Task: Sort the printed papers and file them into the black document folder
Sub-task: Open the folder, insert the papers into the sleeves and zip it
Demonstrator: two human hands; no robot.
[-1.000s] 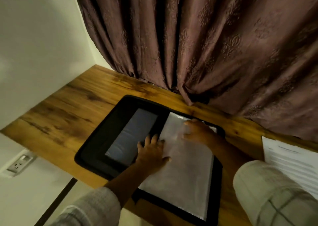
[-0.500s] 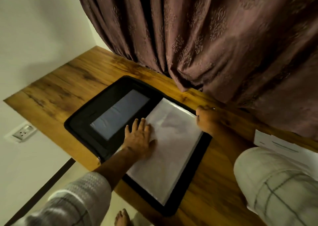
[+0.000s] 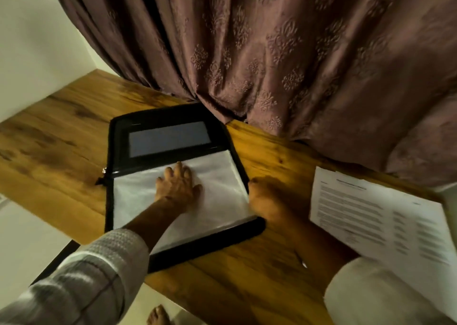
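Two hands: left hand (image 3: 176, 187) flat, released, on white sleeve (image 3: 220, 176) in black document folder (image 3: 117, 149); right hand (image 3: 265, 198) blurred, grip unclear.

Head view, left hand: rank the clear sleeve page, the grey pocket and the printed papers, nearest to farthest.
1. Clear sleeve page: directly under the left hand, touching it.
2. Grey pocket: just ahead of it.
3. Printed papers: far off to the right.

One head-worn wide-angle view looks down, close over the desk (image 3: 61, 151), facing the curtain (image 3: 272, 52).
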